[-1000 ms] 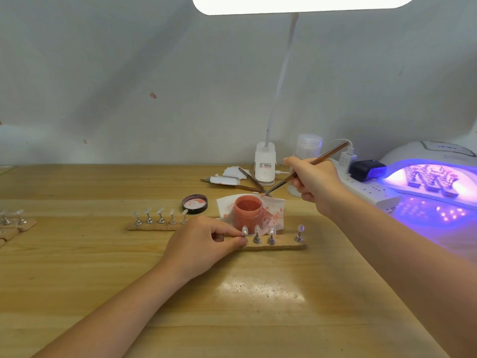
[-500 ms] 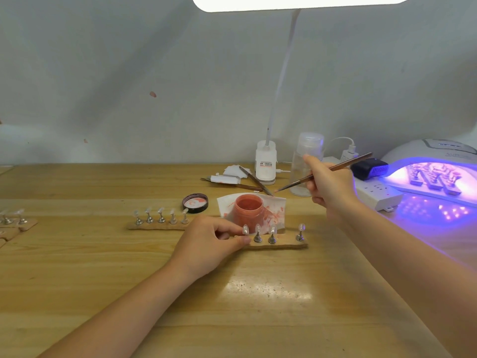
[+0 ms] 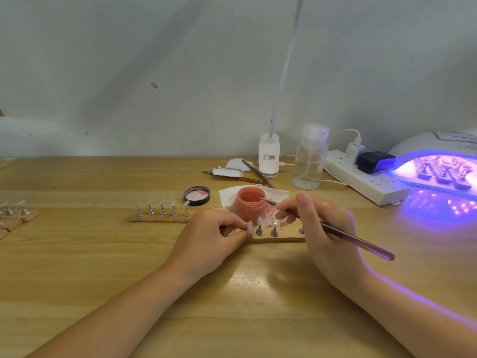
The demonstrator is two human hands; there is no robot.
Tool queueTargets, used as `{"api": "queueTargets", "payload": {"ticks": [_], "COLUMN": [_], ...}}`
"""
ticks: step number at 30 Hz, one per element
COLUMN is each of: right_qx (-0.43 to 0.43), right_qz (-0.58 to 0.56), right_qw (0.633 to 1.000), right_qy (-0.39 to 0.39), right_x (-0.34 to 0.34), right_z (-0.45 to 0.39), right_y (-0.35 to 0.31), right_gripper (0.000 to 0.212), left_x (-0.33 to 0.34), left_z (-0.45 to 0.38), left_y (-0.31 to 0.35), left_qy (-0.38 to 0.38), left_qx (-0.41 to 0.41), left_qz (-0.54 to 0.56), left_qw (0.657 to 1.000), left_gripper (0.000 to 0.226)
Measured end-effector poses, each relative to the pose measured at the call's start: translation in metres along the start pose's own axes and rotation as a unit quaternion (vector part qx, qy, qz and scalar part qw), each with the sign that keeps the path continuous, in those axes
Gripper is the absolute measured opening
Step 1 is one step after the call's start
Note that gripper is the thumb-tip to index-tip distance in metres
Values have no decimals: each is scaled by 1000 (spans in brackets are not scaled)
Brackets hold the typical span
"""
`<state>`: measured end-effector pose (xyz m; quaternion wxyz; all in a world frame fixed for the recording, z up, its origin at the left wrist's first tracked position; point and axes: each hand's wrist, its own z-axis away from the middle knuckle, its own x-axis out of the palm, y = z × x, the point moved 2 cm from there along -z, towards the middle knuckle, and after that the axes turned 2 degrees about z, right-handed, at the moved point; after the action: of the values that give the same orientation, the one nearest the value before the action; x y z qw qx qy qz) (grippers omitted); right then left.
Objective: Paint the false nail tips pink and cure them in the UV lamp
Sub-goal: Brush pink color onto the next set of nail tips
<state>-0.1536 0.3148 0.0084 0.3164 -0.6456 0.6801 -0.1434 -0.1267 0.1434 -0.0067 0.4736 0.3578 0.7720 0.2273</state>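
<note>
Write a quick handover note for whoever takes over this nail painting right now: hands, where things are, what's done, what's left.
Left hand grips the near nail strip at its left end. Right hand holds the brush, tip at the open pink paint jar.
Done: three strips sit in the lit UV lamp.
Left: tips on the near strip look unpainted, as do those on the second strip to its left; paint them, then cure them.

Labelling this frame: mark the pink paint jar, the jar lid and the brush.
pink paint jar [image 3: 249, 206], head view, on its front wall below the rim.
jar lid [image 3: 197, 195], head view, on its pink-smeared inside.
brush [image 3: 356, 241], head view, on the handle past the fingers.
</note>
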Motion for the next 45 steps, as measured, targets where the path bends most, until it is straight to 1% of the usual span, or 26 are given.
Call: {"api": "queueTargets", "payload": {"ticks": [2, 6, 9, 13, 19, 21, 24, 26, 29, 31, 33, 35, 37, 38, 40, 41, 45], "right_qx": [6, -16, -25, -41, -51, -54, -61, -75, -80, -75, -66, -63, -64, -64, -63, -62, -57], "right_qz": [-12, -22, -9, 34, 58, 70, 77, 82, 61, 52, 68, 91, 82, 67, 42, 37, 86], "right_qw": [1000, 1000, 1000, 999, 997, 996, 995, 993, 994, 996, 995, 994, 994, 995, 997, 997, 994], "right_qy": [11, 7, 2, -10, -23, -26, -31, -36, -35, -20, -9, -19, -31, -32, -22, -17, -19], "right_x": [-2, -5, -4, -2, 0, 1, 2, 4, 2, 1, 2, 5, 5, 5, 2, 1, 5], "right_z": [2, 6, 8, 9, 10, 10, 10, 10, 12, 12, 12, 11, 11, 12, 13, 14, 11], "right_y": [3, 4, 4, 5, 6, 6, 6, 6, 7, 7, 7, 6, 7, 7, 7, 7, 6], "right_gripper": [31, 32, 35, 42, 42, 46, 44, 49, 58, 52, 43, 40, 43, 49, 60, 60, 42], "left_x": [-1, -2, -2, -3, -2, -2, -3, -3, -3, -4, -4, -4, -4, -4, -4, -4, -3], "left_z": [-1, -1, -1, -1, -2, -2, -2, -2, -2, -3, -3, -3, -3, -3, -3, -3, -3], "left_y": [0, 0, 1, 4, 2, 1, 0, -1, -1, 0, 0, 1, 0, 0, 1, 1, 0], "left_qy": [5, 2, -4, -13, -15, -14, -14, -10, -7, -8, -11, -10, -6, -6, -8, -8, -7], "left_qx": [-4, -39, -60, -46, -62, -61, -58, -60, -61, -60, -58, -59, -63, -65, -66, -66, -67], "left_qz": [32, 99, 131, 128, 151, 154, 148, 148, 151, 153, 150, 148, 154, 156, 159, 159, 158], "left_qw": [999, 994, 990, 991, 986, 986, 987, 987, 987, 986, 987, 987, 986, 986, 985, 985, 985], "left_gripper": [25, 16, 13, 14, 11, 11, 13, 15, 15, 16, 15, 14, 14, 14, 15, 15, 16]}}
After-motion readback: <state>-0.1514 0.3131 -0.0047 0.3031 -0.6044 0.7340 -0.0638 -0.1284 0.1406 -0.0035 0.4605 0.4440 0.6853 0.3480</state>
